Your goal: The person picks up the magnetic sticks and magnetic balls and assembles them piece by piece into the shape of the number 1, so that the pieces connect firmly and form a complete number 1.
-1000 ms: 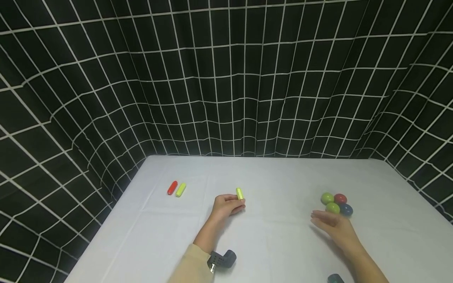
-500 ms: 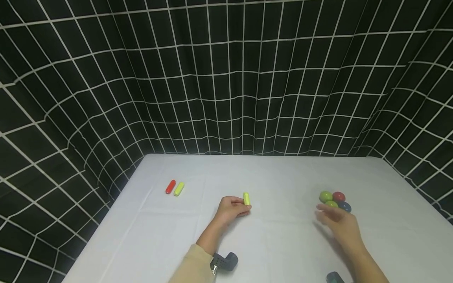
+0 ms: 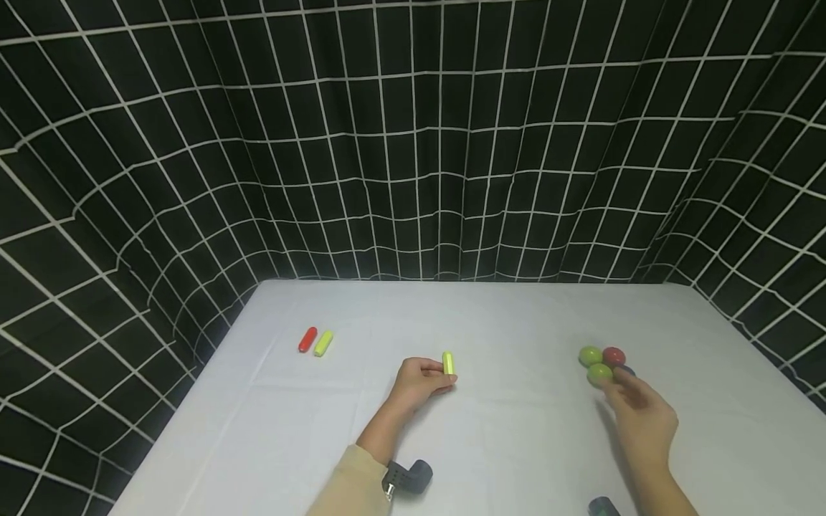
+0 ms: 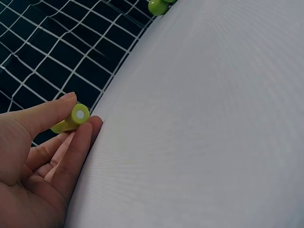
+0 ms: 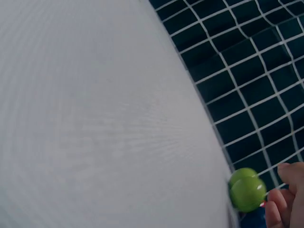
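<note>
My left hand (image 3: 413, 387) pinches a short yellow-green stick (image 3: 448, 363) between thumb and fingertips, holding it upright over the table. In the left wrist view the end of this stick (image 4: 80, 114) shows a pale round disc. On the right, my right hand (image 3: 642, 423) reaches over the near side of a cluster of shiny balls, thumb and fingers apart. Its fingertips overlap the blue ball (image 3: 624, 370), which is partly hidden. Beside that lie two green balls (image 3: 599, 375) and a red ball (image 3: 614, 356). The right wrist view shows a green ball (image 5: 248, 194) just beyond the fingers (image 5: 273, 216).
A red stick (image 3: 307, 340) and another yellow-green stick (image 3: 323, 343) lie side by side at the table's left. The white-covered table (image 3: 516, 315) ends at a black curtain (image 3: 413, 158) with white grid lines. A grey wrist device (image 3: 411, 476) sits on the left wrist.
My left hand has shifted slightly right with its stick, now more upright. My right hand has moved from left of the balls to the blue one, turning so its fingers point down at it.
</note>
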The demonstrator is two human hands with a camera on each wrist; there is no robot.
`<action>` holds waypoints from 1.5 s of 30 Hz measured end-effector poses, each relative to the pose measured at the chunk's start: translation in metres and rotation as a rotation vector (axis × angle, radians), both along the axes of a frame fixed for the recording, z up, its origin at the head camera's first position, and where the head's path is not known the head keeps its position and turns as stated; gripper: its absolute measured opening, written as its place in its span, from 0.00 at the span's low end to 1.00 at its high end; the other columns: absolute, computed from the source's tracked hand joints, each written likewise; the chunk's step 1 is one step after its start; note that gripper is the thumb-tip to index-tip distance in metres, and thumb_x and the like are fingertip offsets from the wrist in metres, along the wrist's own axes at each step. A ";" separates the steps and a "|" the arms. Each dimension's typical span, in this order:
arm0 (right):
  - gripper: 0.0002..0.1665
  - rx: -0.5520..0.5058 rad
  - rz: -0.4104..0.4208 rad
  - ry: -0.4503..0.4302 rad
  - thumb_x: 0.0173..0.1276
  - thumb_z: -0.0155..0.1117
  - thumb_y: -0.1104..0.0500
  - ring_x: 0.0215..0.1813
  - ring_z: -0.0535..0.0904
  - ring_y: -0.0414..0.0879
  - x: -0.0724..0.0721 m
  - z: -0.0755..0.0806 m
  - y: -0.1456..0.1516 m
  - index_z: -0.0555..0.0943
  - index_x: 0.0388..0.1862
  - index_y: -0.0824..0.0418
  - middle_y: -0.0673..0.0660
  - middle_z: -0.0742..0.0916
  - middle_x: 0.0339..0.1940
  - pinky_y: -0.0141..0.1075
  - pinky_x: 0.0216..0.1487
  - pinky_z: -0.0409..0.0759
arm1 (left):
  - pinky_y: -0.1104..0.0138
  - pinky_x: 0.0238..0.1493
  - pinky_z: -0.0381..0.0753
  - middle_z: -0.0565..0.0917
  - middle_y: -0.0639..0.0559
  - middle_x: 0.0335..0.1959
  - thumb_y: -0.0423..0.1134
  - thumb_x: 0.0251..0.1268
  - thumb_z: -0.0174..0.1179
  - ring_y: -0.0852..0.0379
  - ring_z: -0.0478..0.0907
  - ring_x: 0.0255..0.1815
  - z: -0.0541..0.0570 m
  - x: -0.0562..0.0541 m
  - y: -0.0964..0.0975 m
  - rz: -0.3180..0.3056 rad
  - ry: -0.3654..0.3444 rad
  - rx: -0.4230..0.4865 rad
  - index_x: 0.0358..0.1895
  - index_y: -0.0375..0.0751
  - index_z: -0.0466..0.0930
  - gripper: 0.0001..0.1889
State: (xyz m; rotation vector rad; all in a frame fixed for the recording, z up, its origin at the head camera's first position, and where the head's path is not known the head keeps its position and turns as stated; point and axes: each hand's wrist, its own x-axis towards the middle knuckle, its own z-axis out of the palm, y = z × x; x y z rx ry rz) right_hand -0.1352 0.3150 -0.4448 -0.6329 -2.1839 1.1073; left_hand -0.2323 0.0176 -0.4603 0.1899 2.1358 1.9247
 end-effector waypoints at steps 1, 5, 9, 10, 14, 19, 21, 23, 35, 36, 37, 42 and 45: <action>0.21 -0.003 0.005 0.010 0.62 0.64 0.61 0.33 0.66 0.11 -0.001 -0.001 0.000 0.77 0.54 0.66 0.67 0.83 0.50 0.05 0.35 0.70 | 0.70 0.39 0.87 0.85 0.42 0.32 0.31 0.51 0.67 0.52 0.85 0.35 0.001 0.000 0.000 0.001 0.005 -0.007 0.42 0.25 0.78 0.16; 0.23 0.006 0.020 0.012 0.61 0.64 0.63 0.30 0.66 0.11 -0.003 -0.003 0.001 0.76 0.55 0.66 0.69 0.83 0.47 0.05 0.33 0.70 | 0.70 0.38 0.87 0.85 0.43 0.31 0.32 0.51 0.67 0.54 0.85 0.34 0.002 0.000 -0.001 0.000 0.014 -0.025 0.41 0.26 0.79 0.15; 0.23 0.062 0.030 0.007 0.62 0.64 0.62 0.30 0.64 0.09 -0.005 -0.005 0.002 0.75 0.56 0.65 0.69 0.84 0.46 0.03 0.33 0.67 | 0.70 0.38 0.87 0.85 0.43 0.31 0.32 0.51 0.67 0.54 0.85 0.34 0.003 0.000 0.000 0.004 0.012 -0.028 0.41 0.26 0.79 0.15; 0.23 0.073 0.032 0.002 0.62 0.64 0.61 0.30 0.63 0.08 -0.006 -0.005 0.002 0.75 0.57 0.65 0.69 0.84 0.46 0.03 0.32 0.66 | 0.70 0.38 0.87 0.85 0.43 0.31 0.32 0.51 0.67 0.54 0.85 0.33 0.003 0.000 0.000 0.006 0.013 -0.028 0.41 0.27 0.79 0.15; 0.24 0.108 0.030 -0.030 0.63 0.63 0.59 0.30 0.61 0.08 -0.008 -0.007 0.003 0.75 0.57 0.64 0.69 0.84 0.46 0.02 0.31 0.64 | 0.70 0.38 0.87 0.85 0.42 0.31 0.31 0.51 0.67 0.53 0.85 0.34 0.004 0.001 0.000 0.005 0.022 -0.022 0.41 0.26 0.79 0.15; 0.24 0.141 0.029 -0.059 0.63 0.63 0.59 0.30 0.58 0.08 -0.010 -0.009 0.005 0.75 0.57 0.64 0.68 0.84 0.46 0.02 0.32 0.62 | 0.70 0.38 0.87 0.85 0.41 0.32 0.31 0.51 0.67 0.52 0.85 0.35 0.003 0.000 0.000 -0.004 0.021 -0.001 0.41 0.25 0.78 0.15; 0.23 0.146 0.031 -0.066 0.63 0.63 0.59 0.31 0.57 0.08 -0.011 -0.010 0.006 0.75 0.57 0.64 0.68 0.84 0.46 0.02 0.32 0.62 | 0.70 0.38 0.87 0.85 0.41 0.31 0.31 0.51 0.67 0.53 0.85 0.34 0.002 0.000 0.000 -0.007 0.025 -0.001 0.41 0.25 0.79 0.15; 0.23 0.157 0.032 -0.068 0.63 0.62 0.60 0.31 0.57 0.08 -0.011 -0.011 0.006 0.75 0.57 0.64 0.68 0.84 0.46 0.02 0.32 0.61 | 0.70 0.38 0.87 0.85 0.42 0.31 0.31 0.51 0.67 0.54 0.85 0.34 0.002 0.001 0.000 -0.006 0.020 -0.004 0.41 0.25 0.79 0.15; 0.21 0.244 0.050 -0.087 0.62 0.64 0.59 0.37 0.75 0.37 -0.012 -0.013 0.003 0.76 0.53 0.66 0.61 0.81 0.41 0.06 0.29 0.63 | 0.70 0.38 0.87 0.85 0.43 0.31 0.31 0.51 0.67 0.53 0.85 0.34 0.003 0.001 -0.001 -0.007 0.006 -0.018 0.41 0.25 0.78 0.15; 0.21 0.244 0.053 -0.086 0.62 0.64 0.59 0.35 0.74 0.32 -0.012 -0.013 0.003 0.76 0.53 0.66 0.61 0.81 0.41 0.06 0.29 0.63 | 0.70 0.38 0.87 0.85 0.42 0.31 0.31 0.51 0.67 0.53 0.85 0.34 0.003 0.001 -0.001 -0.009 0.005 -0.016 0.42 0.25 0.78 0.15; 0.21 0.243 0.057 -0.084 0.62 0.64 0.59 0.34 0.71 0.27 -0.012 -0.014 0.004 0.76 0.53 0.66 0.61 0.81 0.42 0.05 0.29 0.64 | 0.70 0.38 0.87 0.85 0.42 0.31 0.31 0.51 0.67 0.53 0.85 0.34 0.002 0.001 -0.001 -0.010 0.008 -0.018 0.42 0.25 0.78 0.16; 0.23 0.228 0.076 -0.084 0.61 0.65 0.60 0.29 0.59 0.12 -0.013 -0.016 0.005 0.75 0.54 0.67 0.62 0.80 0.43 0.06 0.28 0.66 | 0.70 0.38 0.87 0.85 0.43 0.30 0.32 0.51 0.67 0.53 0.85 0.33 0.001 0.000 -0.001 -0.012 0.016 -0.031 0.41 0.25 0.78 0.16; 0.23 0.228 0.079 -0.094 0.61 0.65 0.60 0.28 0.59 0.14 -0.013 -0.015 0.004 0.75 0.54 0.68 0.62 0.80 0.43 0.07 0.26 0.67 | 0.70 0.37 0.87 0.85 0.43 0.30 0.33 0.51 0.67 0.54 0.85 0.32 0.001 0.000 0.000 -0.014 0.020 -0.040 0.41 0.26 0.78 0.16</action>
